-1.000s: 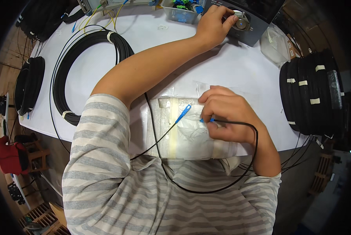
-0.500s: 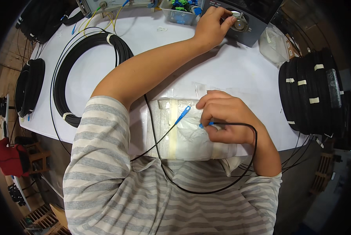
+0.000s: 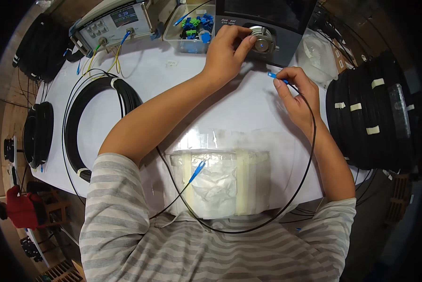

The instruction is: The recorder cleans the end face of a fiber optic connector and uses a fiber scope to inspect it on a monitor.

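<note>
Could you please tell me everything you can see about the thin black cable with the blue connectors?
The thin black cable is a slim, glossy-looking cord that swings in one wide loop from the right hand, down along that forearm, across the striped shirt and back up over the clear plastic bag. One blue connector is pinched in the right hand's fingertips, just off the round metal port that the left hand touches. The other blue connector lies loose on the bag.

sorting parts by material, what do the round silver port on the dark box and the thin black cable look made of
Round silver port: probably metal, bright with shiny highlights. Thin black cable: likely plastic or rubber jacket, smooth, bending in a loose loop; its blue connector tip looks like moulded plastic.
</note>
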A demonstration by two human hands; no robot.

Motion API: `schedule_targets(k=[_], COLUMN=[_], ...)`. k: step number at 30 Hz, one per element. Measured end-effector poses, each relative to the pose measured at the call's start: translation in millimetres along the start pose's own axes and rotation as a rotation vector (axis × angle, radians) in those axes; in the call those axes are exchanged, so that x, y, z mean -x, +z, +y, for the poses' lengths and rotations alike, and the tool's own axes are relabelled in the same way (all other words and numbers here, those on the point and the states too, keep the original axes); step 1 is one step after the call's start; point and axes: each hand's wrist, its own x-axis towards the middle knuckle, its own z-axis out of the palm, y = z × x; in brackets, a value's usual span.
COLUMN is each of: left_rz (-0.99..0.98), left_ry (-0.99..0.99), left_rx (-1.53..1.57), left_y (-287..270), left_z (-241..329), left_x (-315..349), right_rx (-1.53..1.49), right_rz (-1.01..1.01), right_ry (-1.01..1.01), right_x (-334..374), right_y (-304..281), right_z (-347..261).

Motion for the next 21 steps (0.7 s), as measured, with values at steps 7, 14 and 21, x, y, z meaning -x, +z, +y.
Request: schedule_targets(k=[7,14,21], left_rz=[-0.026,-0.039,-0.042], left_ry=[-0.081,-0.064,-0.112], left_rx=[0.015,0.025,0.035], left_y=[-9.3,-6.5,-7.2], left_z=[6.9,7.0,6.4], left_x=[5.8,8.1,7.9], right_rx=[-0.043,-0.196,-0.172], right_rz=[0.131,0.112,0.153], right_ry=[0.004,0.158,0.119], right_x=[2.7,15.9,12.4], right_y=[19.0,21.6,26.4], right_z=[20.2,31.0,34.5])
